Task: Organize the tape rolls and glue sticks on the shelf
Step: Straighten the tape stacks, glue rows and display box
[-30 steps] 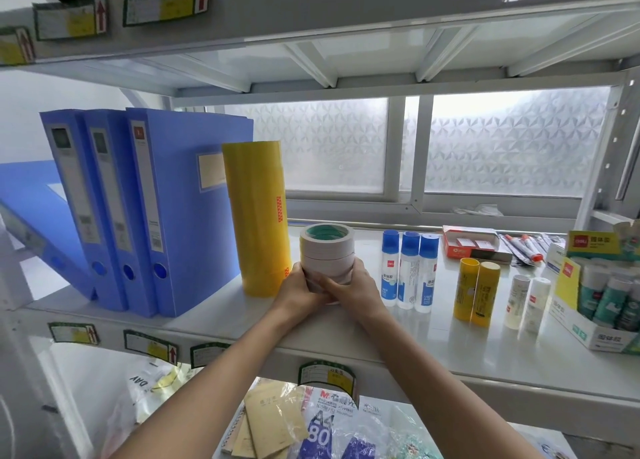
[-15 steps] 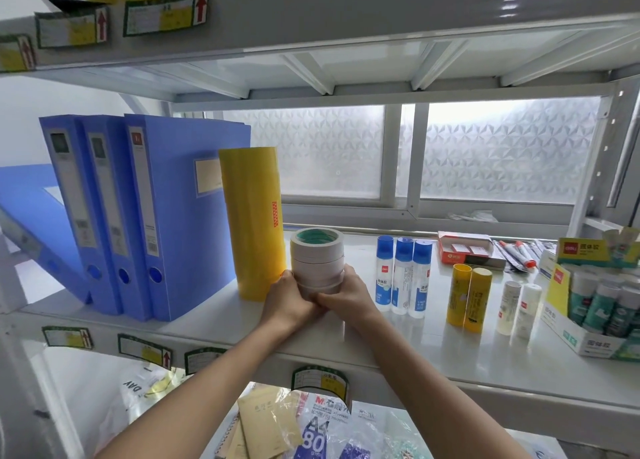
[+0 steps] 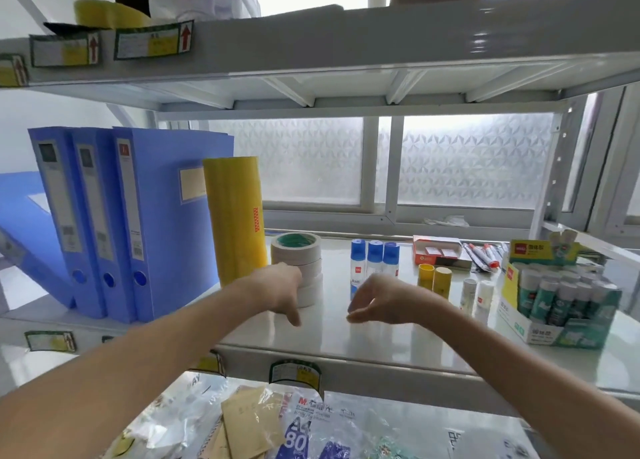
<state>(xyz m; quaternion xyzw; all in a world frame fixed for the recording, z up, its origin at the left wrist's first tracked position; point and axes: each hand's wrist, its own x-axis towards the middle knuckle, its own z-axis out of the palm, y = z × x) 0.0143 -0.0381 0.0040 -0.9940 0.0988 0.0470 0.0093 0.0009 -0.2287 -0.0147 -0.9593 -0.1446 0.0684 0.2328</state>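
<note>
A stack of white tape rolls stands on the white shelf, just right of a tall yellow tape roll. My left hand hangs in front of the stack's lower left, fingers loose, holding nothing. My right hand hovers to the right of the stack, fingers loosely curled and empty, in front of three blue-capped glue bottles. Two yellow glue sticks and two white glue sticks stand further right.
Blue binders stand at the left. An open box of glue sticks sits at the right edge. A red box and pens lie at the back. Paper packs fill the lower shelf.
Both hands have let go of the white tape stack and drawn back and apart. The stack stays upright beside the yellow roll.
</note>
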